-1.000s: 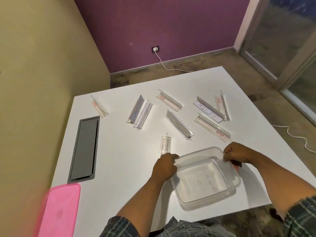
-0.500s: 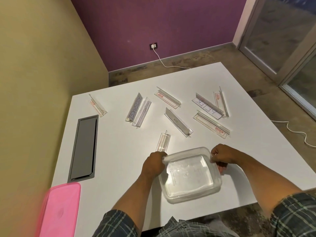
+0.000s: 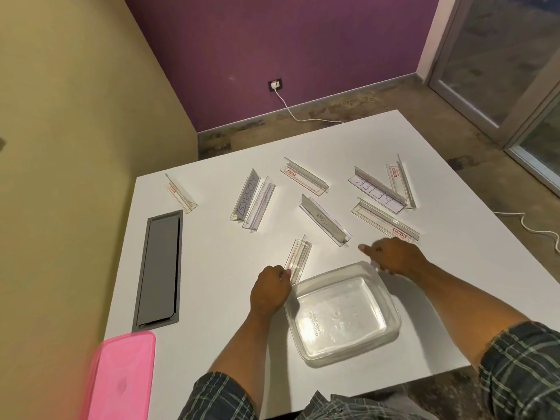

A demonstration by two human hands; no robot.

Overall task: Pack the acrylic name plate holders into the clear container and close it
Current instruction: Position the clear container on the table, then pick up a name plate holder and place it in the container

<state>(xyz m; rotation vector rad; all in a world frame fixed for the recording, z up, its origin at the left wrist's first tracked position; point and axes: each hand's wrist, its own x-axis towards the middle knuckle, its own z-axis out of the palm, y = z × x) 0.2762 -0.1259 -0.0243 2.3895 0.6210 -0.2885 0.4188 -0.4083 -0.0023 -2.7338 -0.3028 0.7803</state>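
Sitting open near the front edge of the white desk [image 3: 212, 298], the clear container [image 3: 342, 316] is holding nothing yet. The left hand [image 3: 270, 291] is resting just beside the container's left rim, its fingers pinching the near end of the nearest holder [image 3: 298, 259], so the left grip is grasping that holder. The right hand [image 3: 395, 256] is hovering just beyond the container's far right corner with its forefinger stretched out and nothing held; the right grip is released. The other acrylic name plate holders are lying scattered farther back, among them the lettered holder [image 3: 247, 196] and the middle holder [image 3: 325, 219]. The pink lid [image 3: 119, 380] is lying at the desk's near left corner, just in front of the grey cable hatch [image 3: 159, 268].
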